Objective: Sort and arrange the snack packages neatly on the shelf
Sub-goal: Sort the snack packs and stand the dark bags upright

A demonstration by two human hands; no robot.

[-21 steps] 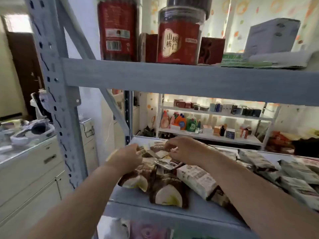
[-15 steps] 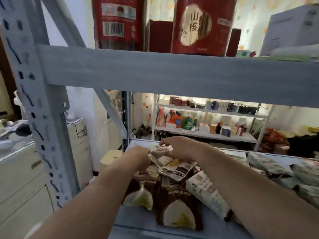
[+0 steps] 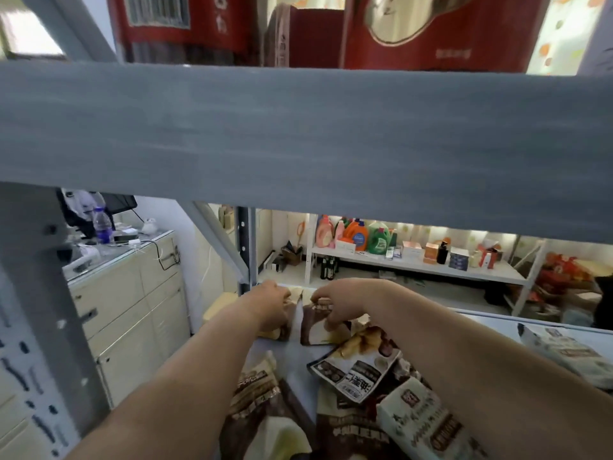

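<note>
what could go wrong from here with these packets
The brown packets held by the left hand and right hand stand near the back edge of the shelf; a push may tip them over it.
The right forearm hangs over a loose packet; pulling back may drag it off.

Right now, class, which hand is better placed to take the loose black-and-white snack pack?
Probably the right hand: the black-and-white pack lies close beside its wrist, farther from the left hand. Both grip the upright brown packs, so it must release first.
</note>
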